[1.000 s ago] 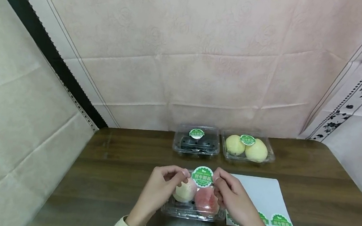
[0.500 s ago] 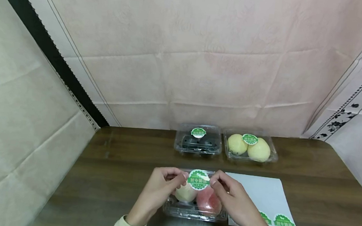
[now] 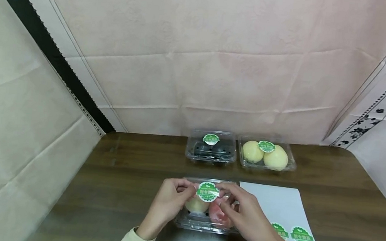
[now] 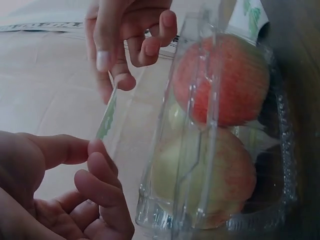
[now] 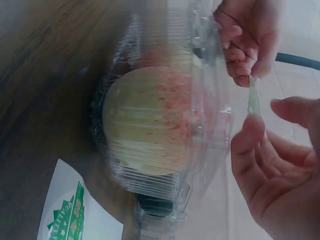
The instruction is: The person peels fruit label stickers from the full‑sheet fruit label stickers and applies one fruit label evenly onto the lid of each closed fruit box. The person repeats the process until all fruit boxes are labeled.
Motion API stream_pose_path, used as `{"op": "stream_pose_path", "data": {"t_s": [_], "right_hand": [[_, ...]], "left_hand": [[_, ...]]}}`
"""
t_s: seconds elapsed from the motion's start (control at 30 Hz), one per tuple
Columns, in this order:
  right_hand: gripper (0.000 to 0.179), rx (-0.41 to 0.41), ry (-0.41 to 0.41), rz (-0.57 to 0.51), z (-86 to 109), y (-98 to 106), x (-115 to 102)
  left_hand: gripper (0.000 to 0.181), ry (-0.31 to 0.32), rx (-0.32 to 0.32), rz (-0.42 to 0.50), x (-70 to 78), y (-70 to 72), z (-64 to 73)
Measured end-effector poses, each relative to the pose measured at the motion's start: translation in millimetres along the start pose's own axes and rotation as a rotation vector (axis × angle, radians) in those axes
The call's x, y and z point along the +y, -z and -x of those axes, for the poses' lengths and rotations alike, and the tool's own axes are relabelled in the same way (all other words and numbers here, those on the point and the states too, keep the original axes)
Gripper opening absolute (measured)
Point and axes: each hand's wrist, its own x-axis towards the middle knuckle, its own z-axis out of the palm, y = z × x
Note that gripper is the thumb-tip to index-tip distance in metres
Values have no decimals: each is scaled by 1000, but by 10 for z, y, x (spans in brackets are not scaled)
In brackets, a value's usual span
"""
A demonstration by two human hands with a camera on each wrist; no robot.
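Observation:
My left hand (image 3: 170, 198) pinches the left edge of a round green-and-white sticker (image 3: 207, 192) between thumb and fingertip. My right hand (image 3: 245, 211) is at its other edge; a fingertip touches the sticker while thumb and index finger stand apart. In both wrist views the sticker (image 4: 106, 120) is seen nearly edge-on between the hands. Below them a clear plastic clamshell box (image 3: 203, 226) stands closed on the table. Inside lie a pale, red-speckled fruit (image 5: 145, 120) and a red fruit (image 4: 225, 80), both peach-like.
A white sticker sheet (image 3: 272, 198) with green stickers (image 3: 302, 236) along its near edge lies right of the box. Farther back stand two labelled clear boxes, one with dark fruit (image 3: 211, 151), one with pale yellow fruits (image 3: 276, 158). A cloth (image 3: 231, 85) hangs behind the table (image 3: 130, 192).
The sticker has moved left and slightly down over the box. My right hand has shifted left with it, and its thumb and index finger have parted. My left hand keeps its pinch.

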Motion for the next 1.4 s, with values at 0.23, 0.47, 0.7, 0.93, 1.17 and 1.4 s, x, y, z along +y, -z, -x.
{"op": "stream_pose_path", "data": {"t_s": [0.23,0.47,0.7,0.93,1.17,1.4], "right_hand": [[27,51,-62,182,-22,-37,-19],[22,72,-163,324,2,-107,-81],[17,100,-119,431,17,-154,-88],[17,86,-121,443,19,-157,-105],[22,80,-139,455,15,-164,-104],[18,85,-122,501,-7,-185,-97]], "left_hand": [[11,-21,33,-254,31,-34,5],[12,-99,15,-323,16,-36,41],[17,-231,-34,-581,0,-29,44],[27,-253,-52,-669,-35,-34,39],[34,-258,-69,-644,-62,-38,28],[34,-304,-52,-636,-98,-32,26]]}}
